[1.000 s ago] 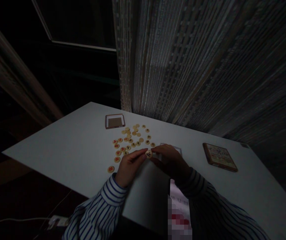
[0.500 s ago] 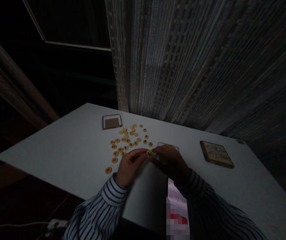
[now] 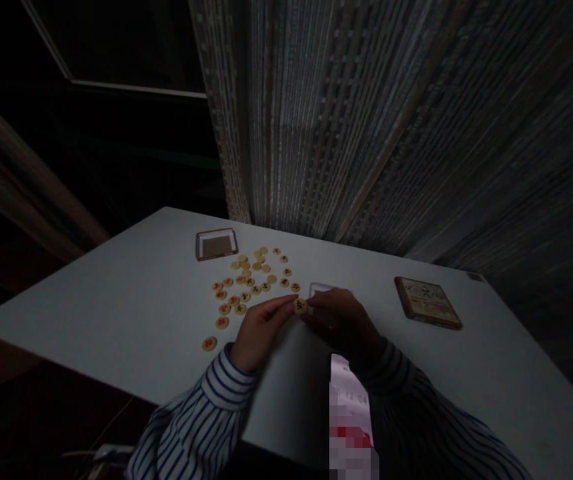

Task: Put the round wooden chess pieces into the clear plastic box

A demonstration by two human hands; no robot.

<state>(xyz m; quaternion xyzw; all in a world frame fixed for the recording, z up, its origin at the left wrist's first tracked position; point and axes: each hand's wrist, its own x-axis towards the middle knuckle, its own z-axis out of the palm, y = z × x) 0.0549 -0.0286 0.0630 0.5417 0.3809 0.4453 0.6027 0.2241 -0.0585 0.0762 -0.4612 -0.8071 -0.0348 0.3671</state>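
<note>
Between my two hands is a round wooden xiangqi piece (image 3: 301,306) with a black character facing me. My left hand (image 3: 262,331) pinches its left edge with thumb and fingertips. On the other side, my right hand (image 3: 342,320) grips the piece by its right edge. Loose xiangqi pieces (image 3: 255,290) lie scattered beyond my left hand, some with red characters, some with black, others showing plain faces. A red-marked piece (image 3: 209,344) sits apart at the near left. Partly hidden behind my right hand is a clear plastic tray (image 3: 319,289).
An open shallow box (image 3: 197,248) stands at the back left of the white table (image 3: 116,287). Toward the right lies a flat box with a printed cover (image 3: 427,302). A lit phone (image 3: 349,393) showing a timer rests below my right wrist. A patterned curtain (image 3: 306,133) hangs behind.
The view has shifted slightly, moving the table and things on it a little leftward. Both hands keep hold of the same piece, which has turned slightly.
</note>
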